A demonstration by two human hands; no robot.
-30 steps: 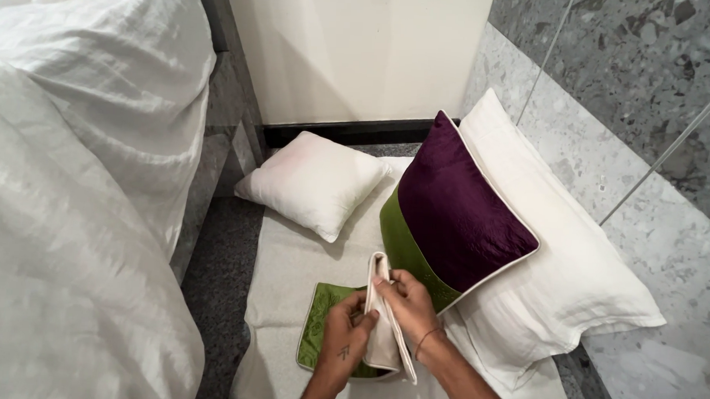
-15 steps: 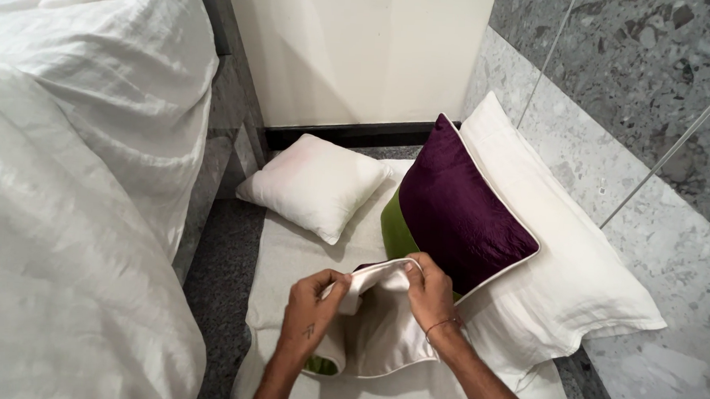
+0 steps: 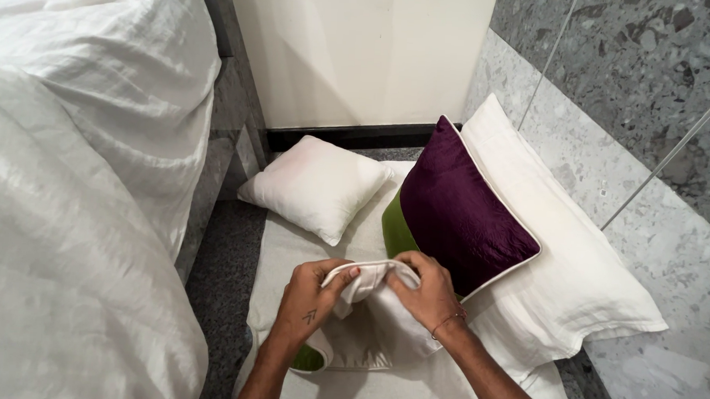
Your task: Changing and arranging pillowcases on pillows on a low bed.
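1. Head view: my left hand [image 3: 309, 301] pinches the left end of the cream cushion cover [image 3: 377, 324], fingers closed on its open rim.
2. My right hand [image 3: 427, 294] grips the same rim just to the right, thumb tucked under the fabric.
3. The cover sits between both hands, low centre, on the pale sheet [image 3: 305, 249] on the floor; its opening runs left-right, and both hands are equally near it.
4. A green edge [image 3: 308, 359] peeks out below my left wrist.
5. The purple-and-green cushion [image 3: 458, 212] leans on the big white pillow [image 3: 575, 273], touching the right hand's far side.
6. The small white cushion [image 3: 316, 186] lies beyond; the bed [image 3: 77, 171] is on the left.
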